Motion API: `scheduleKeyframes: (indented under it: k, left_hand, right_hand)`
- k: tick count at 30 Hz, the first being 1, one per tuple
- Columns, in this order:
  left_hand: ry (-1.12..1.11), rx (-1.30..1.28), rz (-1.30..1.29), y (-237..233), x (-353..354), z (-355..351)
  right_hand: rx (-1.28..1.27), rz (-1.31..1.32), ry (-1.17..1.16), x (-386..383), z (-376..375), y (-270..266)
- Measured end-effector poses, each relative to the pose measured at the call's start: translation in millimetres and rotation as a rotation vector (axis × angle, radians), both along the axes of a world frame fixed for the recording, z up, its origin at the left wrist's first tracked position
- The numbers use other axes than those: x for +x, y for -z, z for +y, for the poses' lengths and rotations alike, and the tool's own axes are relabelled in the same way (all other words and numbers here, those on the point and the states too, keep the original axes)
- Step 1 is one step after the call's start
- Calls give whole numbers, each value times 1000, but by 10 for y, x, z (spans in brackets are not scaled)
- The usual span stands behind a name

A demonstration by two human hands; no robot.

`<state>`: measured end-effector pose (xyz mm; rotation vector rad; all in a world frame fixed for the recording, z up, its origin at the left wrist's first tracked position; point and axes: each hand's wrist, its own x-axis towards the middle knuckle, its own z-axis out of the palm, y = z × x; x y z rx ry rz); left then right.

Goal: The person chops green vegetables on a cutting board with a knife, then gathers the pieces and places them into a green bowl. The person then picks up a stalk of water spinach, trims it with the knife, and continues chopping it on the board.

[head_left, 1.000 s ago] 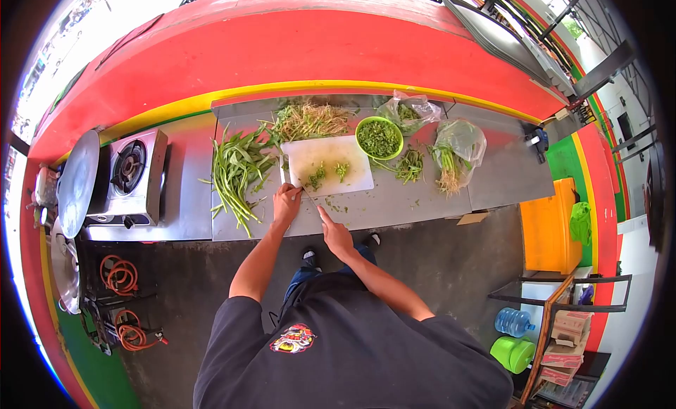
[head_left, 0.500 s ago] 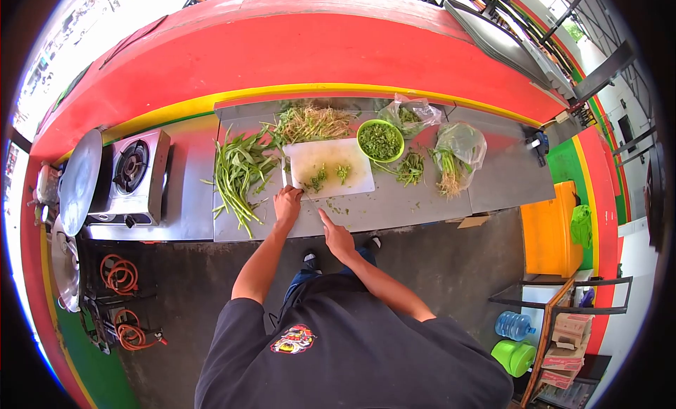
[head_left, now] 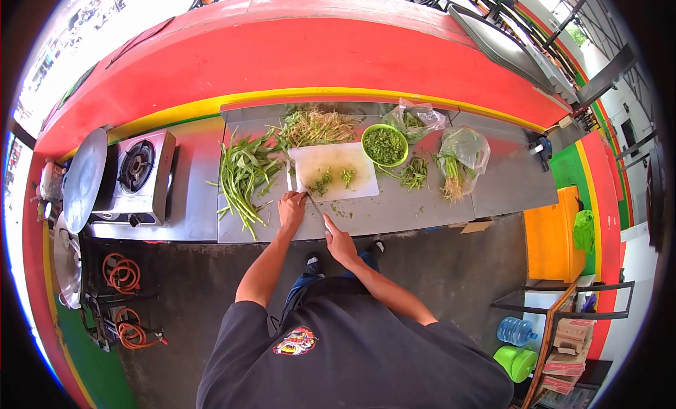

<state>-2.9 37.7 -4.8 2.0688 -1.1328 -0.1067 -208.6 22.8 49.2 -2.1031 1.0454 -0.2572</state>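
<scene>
Cutting board, white with a yellow-brown stain across the middle; knife, grey-bladed; chopped greens, bright to mid green; bowl, lime green, its chopped leaves darker green; leafy stalks, mid-green leaf, paler stem; rooted bunch, straw-brown and green. Counter, silver-grey with reddish reflections; wall, coral red, banded below in yellow; stove, silver, burner black; hoses, orange-red. Shirt, charcoal black, with red, yellow and white emblem; bin, orange-yellow; water bottle, translucent blue.
</scene>
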Motion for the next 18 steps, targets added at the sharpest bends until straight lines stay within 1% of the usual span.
scheduleKeyframes:
  k: [3, 5, 6, 8, 9, 12, 14, 15, 17, 18]
  left_hand:
    - [1, 5, -13, -9, -27, 0]
    - [-11, -12, -75, -51, -67, 13]
    - [-6, -13, -76, -32, -79, 20]
    - [-10, 6, -181, -5, -74, 22]
    - [-7, 5, -181, -15, -80, 18]
    - [-21, 1, -184, -43, -57, 21]
    - [-21, 41, -153, -43, -39, 12]
    - [-24, 39, -154, -54, -27, 11]
    - [-55, 5, -34, -65, -30, 5]
    - [-56, 6, -32, -25, -22, 8]
  right_hand:
    - [-27, 44, -16, -23, -26, -6]
    - [-95, 129, -52, -27, -33, 5]
    - [-96, 129, -47, -10, -33, 54]
    - [-183, 182, -61, 58, -35, 147]
    - [-183, 181, -58, 79, -47, 148]
    - [-147, 123, -49, 153, -84, 122]
    - [-94, -76, -14, 119, -69, 72]
    - [-96, -77, -17, 98, -55, 98]
    - [-98, -227, -17, 43, -33, 153]
    - [-98, -225, -18, 25, -18, 131]
